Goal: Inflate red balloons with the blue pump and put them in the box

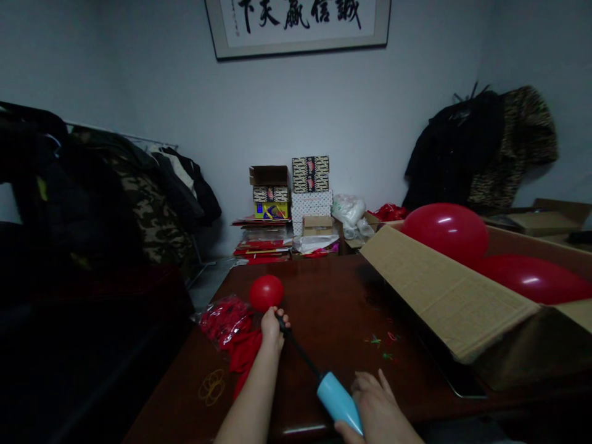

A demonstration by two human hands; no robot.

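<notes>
On a brown desk (319, 293) in a dim room, a small red balloon (267, 292) is at the far end of a pump (340, 401) with a blue barrel. The person's left hand (274, 327) has a closed grip on the pump's black end, right against the balloon; the balloon's neck is hidden. The right hand (375, 401) wraps the near end of the barrel, how firmly I cannot tell. If the left grip slackened, the balloon could slip off and shoot away; too much air could burst it; a sideways tug on the barrel could pull the two apart. Left of the forearm (254, 388) lie a shiny packet (224, 317), a red pile (245, 351) and rubber bands (211, 387); the packet, just beside the balloon, could crowd it. Right of the pump are coloured bits (387, 356), too small to make out. Beyond them, an open carton (513, 348) holds two bigger balloons (444, 231), its flap (446, 290) leaning out and limiting room on that side; a dark slab (457, 377) lies beside it.
</notes>
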